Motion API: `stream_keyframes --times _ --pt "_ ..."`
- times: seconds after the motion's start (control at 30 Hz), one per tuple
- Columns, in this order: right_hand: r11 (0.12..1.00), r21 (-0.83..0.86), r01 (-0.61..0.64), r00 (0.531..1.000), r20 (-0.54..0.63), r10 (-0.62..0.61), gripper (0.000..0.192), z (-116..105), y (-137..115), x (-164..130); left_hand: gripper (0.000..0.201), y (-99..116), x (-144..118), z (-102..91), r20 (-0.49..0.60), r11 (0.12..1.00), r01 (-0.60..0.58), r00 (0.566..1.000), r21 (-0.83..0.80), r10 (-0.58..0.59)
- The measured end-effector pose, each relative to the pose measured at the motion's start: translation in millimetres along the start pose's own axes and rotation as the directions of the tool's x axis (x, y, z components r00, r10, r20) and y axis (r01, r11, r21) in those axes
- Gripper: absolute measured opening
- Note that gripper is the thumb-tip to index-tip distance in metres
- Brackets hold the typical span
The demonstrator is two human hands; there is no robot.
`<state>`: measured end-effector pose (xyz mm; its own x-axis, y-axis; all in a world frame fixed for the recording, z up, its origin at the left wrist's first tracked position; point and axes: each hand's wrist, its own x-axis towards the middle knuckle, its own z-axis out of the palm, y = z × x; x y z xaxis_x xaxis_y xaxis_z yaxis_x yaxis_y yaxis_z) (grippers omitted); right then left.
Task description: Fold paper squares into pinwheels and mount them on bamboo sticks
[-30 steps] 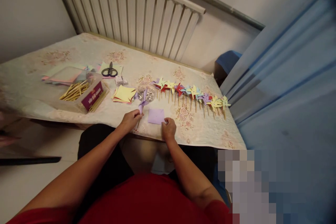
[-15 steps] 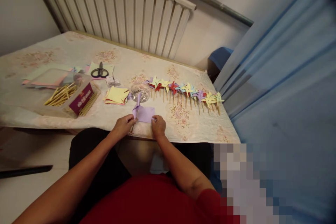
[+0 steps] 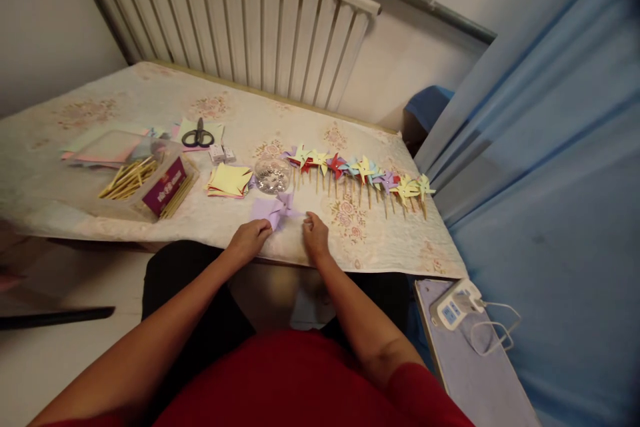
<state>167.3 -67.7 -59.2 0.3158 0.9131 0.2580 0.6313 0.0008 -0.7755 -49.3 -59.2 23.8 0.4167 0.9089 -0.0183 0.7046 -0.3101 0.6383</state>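
— At the near edge of the table (image 3: 125, 90), what are your hands on?

— Both are at the purple paper (image 3: 274, 210). My left hand (image 3: 250, 241) has its fingertips pinched on the paper's near left part, and my right hand (image 3: 315, 236) sits just beside its right corner, fingers curled. Whether the right one actually grips the paper I cannot tell; it is small and dim from up here.

— How does the paper lie?

— Partly flat on the flowered cloth, partly folded up into points near the middle.

— And around it?

— Just beyond it stands a clear round container (image 3: 273, 175) with shiny bits inside. To its left lies a stack of yellow paper squares (image 3: 229, 181), and further left a clear box of wooden sticks (image 3: 145, 180). Black scissors (image 3: 199, 137) rest on paper near the far side. To the right, a row of finished pinwheels (image 3: 360, 171) on sticks runs along the table toward the blue curtain (image 3: 550, 147).
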Motion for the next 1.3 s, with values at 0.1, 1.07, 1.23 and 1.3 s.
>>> stream_keyframes --times 0.1,1.07,1.23,1.3 --pt "0.992 -0.121 0.028 0.992 -0.119 -0.042 0.035 -33 27 2 0.023 9 5 6.2 0.055 0.986 -0.078 0.996 0.149 0.071" --pt "0.893 -0.437 0.104 0.949 -0.224 -0.220 0.021 -74 62 -14 0.035 -19 26 -18.0 -0.090 0.814 0.190 0.982 0.548 -0.168" --pt "0.887 -0.453 0.094 0.948 -0.231 -0.219 0.020 -74 62 -14 0.040 -84 3 -65.0 -0.297 0.696 0.462 0.887 0.550 -0.354" --pt "0.886 -0.454 0.096 0.947 -0.233 -0.222 0.020 -74 62 -14 0.041 -102 -4 -74.6 -0.350 0.641 0.542 0.841 0.544 -0.413"
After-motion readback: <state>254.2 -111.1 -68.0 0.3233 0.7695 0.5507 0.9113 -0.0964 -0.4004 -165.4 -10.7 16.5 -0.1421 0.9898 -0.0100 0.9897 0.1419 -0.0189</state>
